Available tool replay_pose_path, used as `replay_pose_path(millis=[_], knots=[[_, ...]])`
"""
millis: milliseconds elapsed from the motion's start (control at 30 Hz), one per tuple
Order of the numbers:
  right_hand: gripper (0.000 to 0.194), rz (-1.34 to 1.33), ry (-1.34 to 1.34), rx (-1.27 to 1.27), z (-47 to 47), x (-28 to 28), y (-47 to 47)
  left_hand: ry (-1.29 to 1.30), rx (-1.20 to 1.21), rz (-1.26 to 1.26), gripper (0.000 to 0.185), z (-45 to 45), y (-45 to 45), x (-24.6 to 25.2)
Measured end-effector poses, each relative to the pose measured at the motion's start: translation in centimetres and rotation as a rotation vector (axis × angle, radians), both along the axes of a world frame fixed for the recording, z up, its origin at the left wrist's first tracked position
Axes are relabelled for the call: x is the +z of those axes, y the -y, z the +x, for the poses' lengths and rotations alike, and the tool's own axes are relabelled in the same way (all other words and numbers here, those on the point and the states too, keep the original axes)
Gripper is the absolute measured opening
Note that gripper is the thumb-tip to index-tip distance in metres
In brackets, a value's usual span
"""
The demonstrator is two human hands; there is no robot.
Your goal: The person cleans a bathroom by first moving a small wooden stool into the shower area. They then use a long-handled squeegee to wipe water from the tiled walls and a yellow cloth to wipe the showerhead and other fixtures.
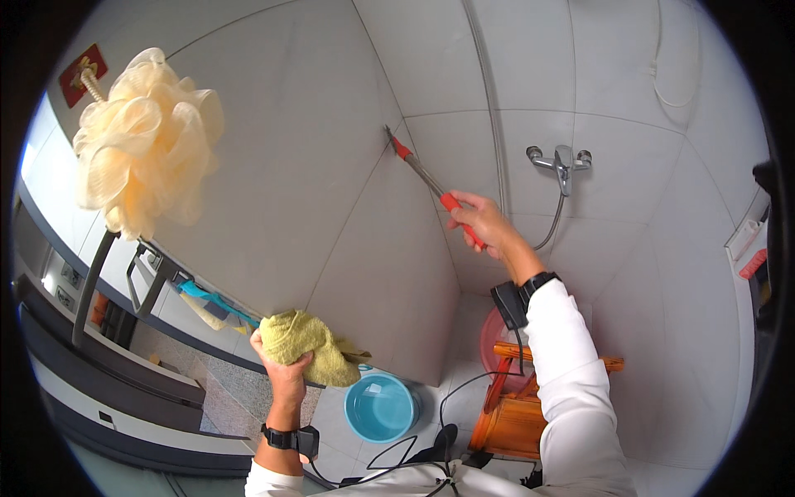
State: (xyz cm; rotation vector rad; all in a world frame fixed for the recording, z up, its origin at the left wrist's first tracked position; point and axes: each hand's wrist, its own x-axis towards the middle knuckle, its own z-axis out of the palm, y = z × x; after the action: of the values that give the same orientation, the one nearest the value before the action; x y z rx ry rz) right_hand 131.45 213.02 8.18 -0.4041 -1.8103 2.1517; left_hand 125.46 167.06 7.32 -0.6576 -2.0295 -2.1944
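My right hand [481, 222] grips the red handle of a long-handled brush [425, 174] with a metal shaft. The brush's dark bristles meet the grey wall tiles [366, 136] near the corner, beside a grout line. My left hand [284, 366] is closed around a bunched yellow-green cloth [307, 348] at the lower edge of the left wall. Below and right of the cloth, a blue bucket [381, 407] stands on the tiled floor, apparently with water in it.
A cream mesh bath sponge [149, 143] hangs at the left. A shower mixer tap [562, 164] with a metal hose is on the wall ahead. Below my right arm are an orange wooden stool [509, 425] and a pink basin [490, 335]. Black cables trail from my wrists.
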Motion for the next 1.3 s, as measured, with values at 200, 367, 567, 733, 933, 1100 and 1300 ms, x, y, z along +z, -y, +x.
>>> replay_pose_path(millis=[200,367,567,733,933,1100,1300], knots=[[0.063,-0.005,0.023,-0.06,-5.3,1.0,-4.0,0.038,0.008,-0.013,0.098,0.1,-0.2,0.4],[0.063,0.014,0.039,-0.043,-3.9,-0.9,-1.7,0.101,0.018,-0.019,0.101,0.0,-0.1,0.6],[0.066,-0.104,0.092,0.139,10.9,-13.6,10.9,0.064,-0.009,-0.018,0.097,-0.7,1.8,-1.4],[0.065,-0.182,0.18,0.211,21.0,-19.0,21.8,0.082,-0.008,-0.022,0.082,-1.3,2.8,-2.5],[0.068,-0.255,0.08,0.052,11.5,-20.0,15.4,0.099,-0.006,-0.037,0.076,-1.3,3.4,-2.7],[0.069,-0.213,0.058,-0.001,5.9,-18.7,9.7,0.114,-0.004,-0.063,0.073,-1.4,3.9,-2.8],[0.065,-0.144,0.139,0.206,17.5,-15.6,17.9,0.182,0.01,-0.052,0.076,-1.4,4.6,-3.3]])
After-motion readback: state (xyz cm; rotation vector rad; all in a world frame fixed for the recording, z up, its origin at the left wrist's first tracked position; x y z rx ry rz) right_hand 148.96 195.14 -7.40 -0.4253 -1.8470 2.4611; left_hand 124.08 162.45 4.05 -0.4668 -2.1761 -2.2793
